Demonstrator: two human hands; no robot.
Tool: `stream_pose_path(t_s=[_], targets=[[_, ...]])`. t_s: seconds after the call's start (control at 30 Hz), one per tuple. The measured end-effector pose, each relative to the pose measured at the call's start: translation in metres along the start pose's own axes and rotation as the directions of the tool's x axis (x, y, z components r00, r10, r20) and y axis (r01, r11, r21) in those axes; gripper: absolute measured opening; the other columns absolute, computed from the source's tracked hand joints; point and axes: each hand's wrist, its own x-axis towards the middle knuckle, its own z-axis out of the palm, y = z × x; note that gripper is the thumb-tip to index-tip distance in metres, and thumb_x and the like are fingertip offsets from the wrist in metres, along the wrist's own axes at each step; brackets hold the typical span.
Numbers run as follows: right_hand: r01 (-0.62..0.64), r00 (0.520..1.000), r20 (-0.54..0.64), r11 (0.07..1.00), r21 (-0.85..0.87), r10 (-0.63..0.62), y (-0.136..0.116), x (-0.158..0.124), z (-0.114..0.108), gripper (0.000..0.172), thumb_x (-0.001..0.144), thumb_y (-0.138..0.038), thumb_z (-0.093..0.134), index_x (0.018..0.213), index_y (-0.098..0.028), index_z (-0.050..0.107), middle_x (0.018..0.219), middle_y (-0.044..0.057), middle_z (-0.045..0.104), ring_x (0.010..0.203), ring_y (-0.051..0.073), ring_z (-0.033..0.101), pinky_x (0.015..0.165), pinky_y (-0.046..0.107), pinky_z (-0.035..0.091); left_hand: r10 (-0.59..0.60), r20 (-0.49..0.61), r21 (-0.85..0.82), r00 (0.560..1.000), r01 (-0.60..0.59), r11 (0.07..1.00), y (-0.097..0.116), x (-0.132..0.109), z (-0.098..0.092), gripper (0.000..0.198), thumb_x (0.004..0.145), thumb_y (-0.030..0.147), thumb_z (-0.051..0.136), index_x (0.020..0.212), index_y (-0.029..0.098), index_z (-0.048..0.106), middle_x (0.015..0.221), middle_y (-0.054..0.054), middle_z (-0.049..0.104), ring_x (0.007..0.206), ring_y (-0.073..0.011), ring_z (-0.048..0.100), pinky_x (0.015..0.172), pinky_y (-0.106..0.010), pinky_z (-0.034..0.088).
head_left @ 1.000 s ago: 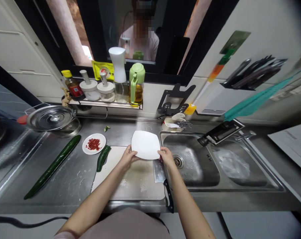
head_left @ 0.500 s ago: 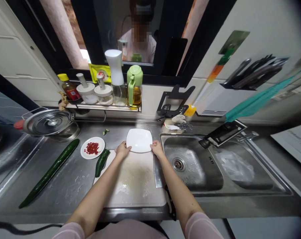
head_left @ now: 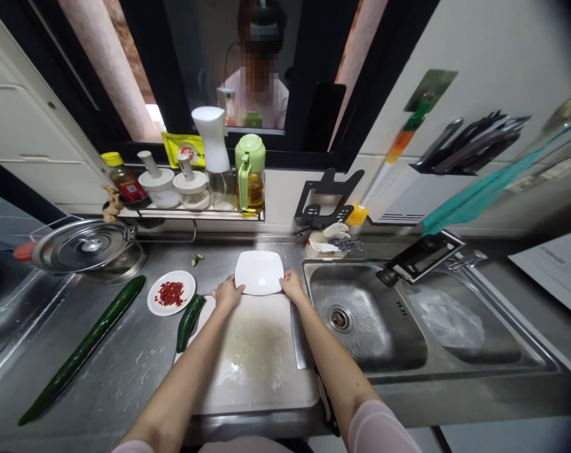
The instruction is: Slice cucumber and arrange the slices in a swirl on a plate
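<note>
A white, rounded-square plate (head_left: 259, 273) is gripped at both sides, at the far edge of the pale cutting board (head_left: 252, 358). My left hand (head_left: 228, 293) is closed on its left corner, thumb on the rim. On the opposite corner my right hand (head_left: 292, 286) pinches the rim. Beside the board's right edge lies a knife (head_left: 303, 340), its dark handle partly under my right forearm. A short piece of cucumber (head_left: 189, 323) rests at the board's left edge. Left of that is a small white plate (head_left: 150, 304) of chopped red pieces (head_left: 170, 293).
A long cucumber (head_left: 84, 349) lies on the counter at left, near a lidded pot (head_left: 94, 248). A rack (head_left: 209, 214) of bottles and jars hangs behind. The steel sink (head_left: 361, 333) is at right, with a plastic bag (head_left: 448, 318) in its second basin.
The view has tilted slightly, so everything sits a little lower in the picture. Both hands still hold the white plate in about the same place.
</note>
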Motion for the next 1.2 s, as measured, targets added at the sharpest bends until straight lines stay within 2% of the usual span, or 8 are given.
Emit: stream_pose_path(t_s=[0.33,0.6,0.97,1.1,1.2], targets=[[0.013,0.999,0.032,0.986,-0.167,-0.008,-0.002,0.0,-0.001,0.022,0.071,-0.012,0.055,0.092,-0.017,0.058,0.065,-0.003,0.057,0.064,0.013,0.051,0.063,0.021,0.036,-0.03,-0.025,-0.028,0.999,0.029,0.999,0.0,-0.003,0.006,0.043,0.082,0.039,0.055,0.122,0.024,0.055,0.099,-0.008,0.071,0.105,-0.03,0.06,0.093,-0.045,0.034],[0.008,0.998,0.056,0.952,-0.305,0.01,-0.01,0.002,-0.004,0.025,0.074,-0.013,0.055,0.098,-0.016,0.06,0.086,0.004,0.066,0.081,0.016,0.059,0.071,0.022,0.039,-0.062,-0.039,0.011,0.997,0.063,0.998,0.001,-0.002,0.012,0.044,0.083,0.039,0.054,0.125,0.025,0.054,0.105,-0.01,0.07,0.109,-0.0314,0.057,0.094,-0.048,0.034],[-0.015,0.995,0.082,0.925,-0.379,0.05,-0.022,-0.005,-0.011,0.028,0.077,-0.016,0.056,0.105,-0.014,0.062,0.093,0.008,0.07,0.087,0.019,0.063,0.072,0.023,0.042,-0.048,-0.054,0.011,0.997,0.049,0.999,0.004,-0.007,0.01,0.046,0.083,0.04,0.053,0.127,0.024,0.054,0.104,-0.011,0.07,0.11,-0.0346,0.056,0.093,-0.051,0.034],[-0.021,0.998,0.042,0.924,-0.381,0.04,-0.026,-0.014,-0.019,0.038,0.085,-0.025,0.053,0.12,-0.011,0.056,0.101,0.012,0.069,0.094,0.021,0.063,0.078,0.025,0.042,-0.054,-0.147,-0.088,0.988,0.041,0.995,0.002,-0.015,0.004,0.05,0.082,0.042,0.055,0.128,0.023,0.054,0.106,-0.012,0.068,0.111,-0.0348,0.054,0.095,-0.052,0.033],[0.025,1.0,-0.005,0.945,-0.326,-0.028,-0.022,-0.029,-0.028,0.044,0.088,-0.031,0.049,0.126,-0.01,0.052,0.094,0.011,0.069,0.09,0.021,0.063,0.077,0.026,0.043,-0.055,-0.258,-0.205,0.965,0.001,0.979,-0.003,-0.029,0.001,0.044,0.084,0.04,0.054,0.124,0.022,0.057,0.103,-0.01,0.067,0.108,-0.0316,0.056,0.095,-0.049,0.035]])
